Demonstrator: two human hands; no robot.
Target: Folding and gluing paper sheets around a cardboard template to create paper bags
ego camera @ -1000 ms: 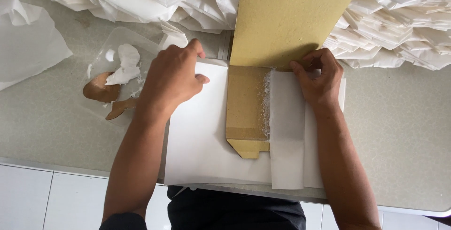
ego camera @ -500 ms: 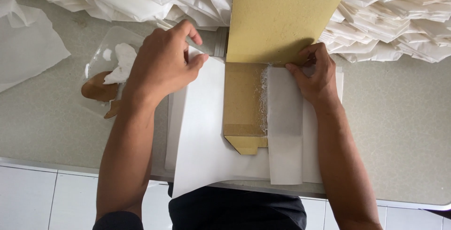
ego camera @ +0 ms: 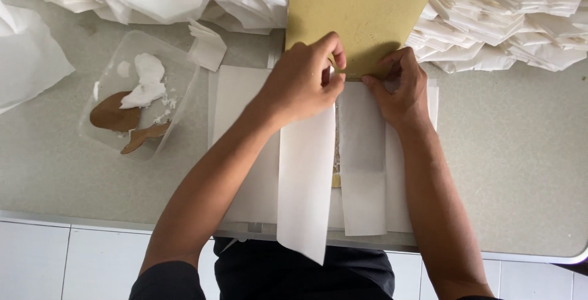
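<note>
White paper flap now folded over from left, covering brown card that lay bare half a second ago — only thin brown sliver shows between it and right flap. Left hand, fingers closed, pinches left flap's top edge at fold of upright brown card. Right hand, fingers curled, presses right flap's top. Wrapping looks nearly closed. Clear plastic tray on counter, left — holds white paste, brown scraps. Folded white sheets piled behind.
</note>
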